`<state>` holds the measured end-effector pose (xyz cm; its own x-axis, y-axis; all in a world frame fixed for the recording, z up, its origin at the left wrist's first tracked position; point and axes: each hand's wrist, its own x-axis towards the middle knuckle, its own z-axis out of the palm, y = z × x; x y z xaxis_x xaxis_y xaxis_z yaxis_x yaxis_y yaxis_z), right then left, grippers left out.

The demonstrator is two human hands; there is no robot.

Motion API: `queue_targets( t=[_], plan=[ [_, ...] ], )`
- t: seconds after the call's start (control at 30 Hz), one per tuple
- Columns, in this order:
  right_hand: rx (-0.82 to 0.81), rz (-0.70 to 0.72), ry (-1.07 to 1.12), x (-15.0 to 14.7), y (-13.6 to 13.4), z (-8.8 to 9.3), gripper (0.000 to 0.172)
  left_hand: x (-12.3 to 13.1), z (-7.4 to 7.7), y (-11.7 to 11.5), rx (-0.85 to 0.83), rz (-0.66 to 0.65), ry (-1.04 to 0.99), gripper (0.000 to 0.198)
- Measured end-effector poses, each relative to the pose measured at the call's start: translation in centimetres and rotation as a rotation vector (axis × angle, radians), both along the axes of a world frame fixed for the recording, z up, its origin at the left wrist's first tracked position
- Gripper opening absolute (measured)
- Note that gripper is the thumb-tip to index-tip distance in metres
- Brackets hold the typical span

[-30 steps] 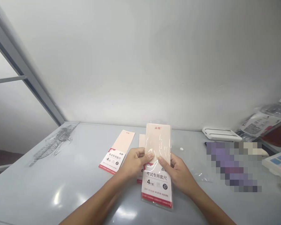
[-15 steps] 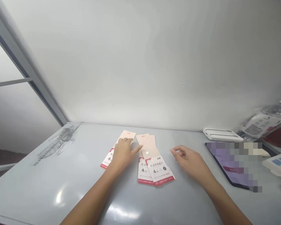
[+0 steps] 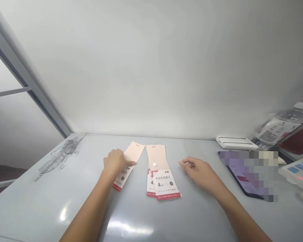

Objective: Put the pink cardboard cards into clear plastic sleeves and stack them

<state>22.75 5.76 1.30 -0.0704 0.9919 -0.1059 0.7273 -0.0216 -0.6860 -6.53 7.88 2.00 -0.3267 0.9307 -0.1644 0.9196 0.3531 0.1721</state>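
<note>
My left hand [image 3: 115, 162] is on a ruler-set packet [image 3: 134, 151], its thumb lying across the front and its fingers around the left edge. That packet is slanted, with a pale card top and a red lower border; the hand covers part of it. To its right, two similar packets overlap on the table, the front ruler-set packet [image 3: 166, 185] partly covering the rear one. A small white round spot shows on the front packet's pale upper part. My right hand [image 3: 195, 169] hovers right of this pair, fingers curled in and thumb close to the index finger, nothing visible in it.
On the right of the grey table [image 3: 141, 215] are a phone [image 3: 242, 174], a white device [image 3: 236, 143], a clear bottle [image 3: 280, 126] and a white case with blue parts [image 3: 299, 169]. A wall [image 3: 151, 84] rises behind; a ship drawing [image 3: 62, 154] marks the left.
My left hand has slid left and its thumb now lies over the left packet, whose lower end has shifted right. My right hand stays curled. The view has shifted slightly.
</note>
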Motion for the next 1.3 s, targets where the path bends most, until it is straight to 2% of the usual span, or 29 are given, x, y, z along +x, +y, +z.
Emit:
queue_targets(
  t=[0.07,0.13,0.23,0.3,0.4,0.5,0.6,0.67,0.73,0.83,1.03,1.17,1.3],
  plan=[
    [0.078,-0.196,-0.158,1.5,0.9,-0.2,0.040,-0.3,0.2,0.0,0.011,0.017,-0.042,0.065],
    [0.171,-0.320,-0.326,2.9,1.6,-0.7,0.047,-0.3,0.4,-0.2,0.033,0.042,-0.114,0.065],
    [0.135,-0.387,-0.477,4.0,2.1,-1.7,0.064,-0.1,1.0,-0.4,0.086,0.071,-0.239,0.059],
    [0.067,-0.380,-0.469,4.2,2.3,-2.2,0.069,0.4,1.4,-0.5,0.183,0.077,-0.311,0.053],
    [0.016,-0.370,-0.294,3.9,2.5,-2.1,0.065,1.5,2.2,-0.9,0.398,0.052,-0.459,0.054],
    [0.056,-0.365,0.004,3.2,2.2,-1.0,0.051,2.9,2.8,-1.5,0.523,-0.021,-0.750,0.057],
    [0.172,-0.339,0.232,1.9,1.3,0.6,0.042,4.4,3.1,-2.4,0.438,-0.085,-1.045,0.064],
    [0.258,-0.316,0.325,0.8,0.4,1.2,0.043,5.5,3.0,-3.2,0.322,-0.156,-1.161,0.065],
    [0.246,-0.265,0.343,-0.4,-0.4,1.5,0.048,6.7,2.8,-4.0,0.216,-0.239,-1.230,0.064],
    [0.248,-0.265,0.280,-1.6,-1.2,1.2,0.053,8.3,2.2,-5.2,0.146,-0.328,-1.230,0.063],
    [0.264,-0.212,0.168,-2.1,-1.8,1.3,0.053,9.0,1.4,-5.9,0.221,-0.329,-1.047,0.060],
    [0.271,-0.160,0.063,-2.1,-2.2,1.9,0.053,8.7,1.6,-5.8,0.293,-0.305,-0.965,0.061],
    [0.296,-0.143,0.012,-2.2,-2.4,2.0,0.051,8.5,2.0,-6.2,0.347,-0.337,-1.015,0.064]
  ],
)
